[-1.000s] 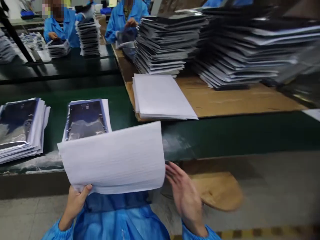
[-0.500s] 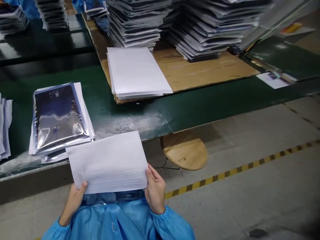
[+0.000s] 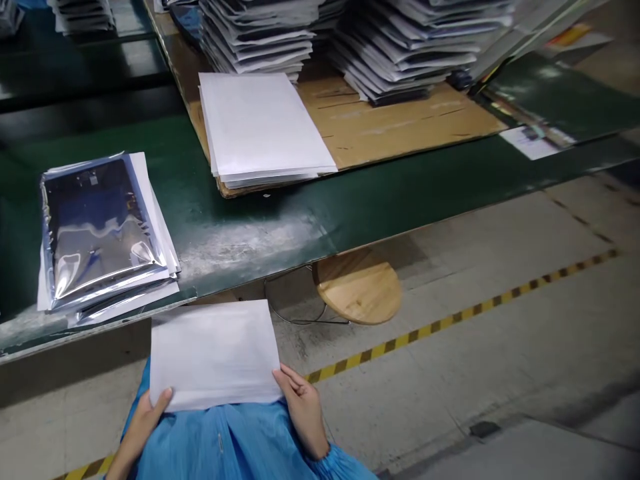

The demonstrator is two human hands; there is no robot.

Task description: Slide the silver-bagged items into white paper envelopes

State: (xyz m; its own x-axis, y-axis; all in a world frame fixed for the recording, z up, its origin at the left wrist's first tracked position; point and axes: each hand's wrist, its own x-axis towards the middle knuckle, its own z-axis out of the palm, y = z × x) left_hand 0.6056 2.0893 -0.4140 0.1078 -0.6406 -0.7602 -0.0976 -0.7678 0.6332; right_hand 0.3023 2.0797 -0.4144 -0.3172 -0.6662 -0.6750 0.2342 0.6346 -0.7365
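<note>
Both my hands hold a stack of white paper sheets [image 3: 215,353] in front of my blue smock, just off the table's near edge. My left hand [image 3: 145,417] grips its lower left corner, thumb on top and fingers hidden beneath. At the right edge, my right hand [image 3: 303,407] pinches the sheets between thumb and fingers. On the table to the left lies a flat dark panel in a shiny clear bag [image 3: 103,230], on top of white sheets and another bagged piece.
A pile of white paper [image 3: 265,130] rests on a cardboard sheet [image 3: 400,130] on the green table [image 3: 240,227]. Tall stacks of bagged flat pieces [image 3: 260,33] stand behind. A round wooden stool [image 3: 357,287] is partly under the table; yellow-black tape [image 3: 430,327] crosses the floor.
The paper stack in my hands has come down and closer to my body, and its edges look more even. The camera view has shifted, so the table things sit a little higher and further left.
</note>
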